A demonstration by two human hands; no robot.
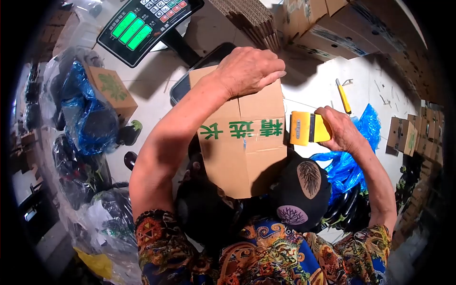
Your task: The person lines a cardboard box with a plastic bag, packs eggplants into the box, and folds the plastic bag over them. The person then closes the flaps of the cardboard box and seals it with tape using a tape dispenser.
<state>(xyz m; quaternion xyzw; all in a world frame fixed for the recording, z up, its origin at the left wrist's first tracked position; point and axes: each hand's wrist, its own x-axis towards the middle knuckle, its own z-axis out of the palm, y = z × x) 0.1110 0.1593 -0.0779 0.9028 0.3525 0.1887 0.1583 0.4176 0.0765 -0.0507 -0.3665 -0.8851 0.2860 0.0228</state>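
Note:
A brown cardboard box (223,161) with green printed characters stands between the knees, its flaps folded over the top. My left hand (249,71) lies across the box's far edge, fingers curled down, and what they grip, if anything, is hidden. Close to the box's right side, my right hand (339,128) is closed round a yellow tape dispenser (300,128). The dispenser's head points at the box's right edge.
A black scale display (137,28) is at the upper left. Flattened cardboard (251,21) stands behind the box. A yellow knife (343,96) lies on the floor at right, near blue plastic (346,166) and eggplants (349,206). Bagged eggplants (80,166) lie at left.

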